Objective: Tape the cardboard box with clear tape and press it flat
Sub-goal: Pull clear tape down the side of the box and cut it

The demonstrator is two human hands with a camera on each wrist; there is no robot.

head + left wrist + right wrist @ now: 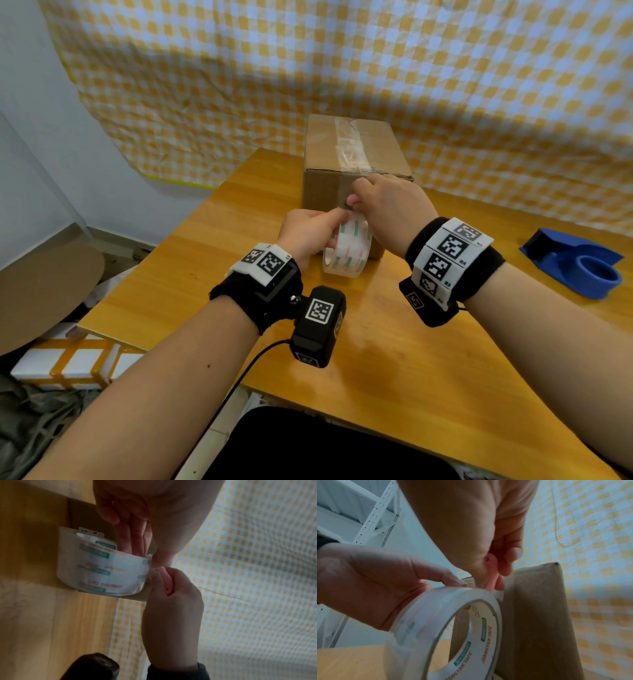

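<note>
A brown cardboard box (pixel 325 192) stands on the wooden table (pixel 394 377), with a wrinkled strip of clear tape (pixel 349 147) along its top seam and over the front edge. My left hand (pixel 329 228) grips the clear tape roll (pixel 349 250) against the box's front face, fingers inside the core and thumb on the outside (pixel 102 572). My right hand (pixel 356 202) pinches a small pink cutter (pixel 352 199) just above the roll. In the right wrist view the pink cutter (pixel 491 574) meets the short stretch of tape between the roll (pixel 445 628) and the box (pixel 539 615).
A blue tape dispenser (pixel 579 263) lies at the table's right edge. A yellow-and-white checked cloth (pixel 342 68) hangs behind the box. Left of the table, on the floor, are white foam blocks (pixel 68 363) and a round cardboard piece (pixel 44 291).
</note>
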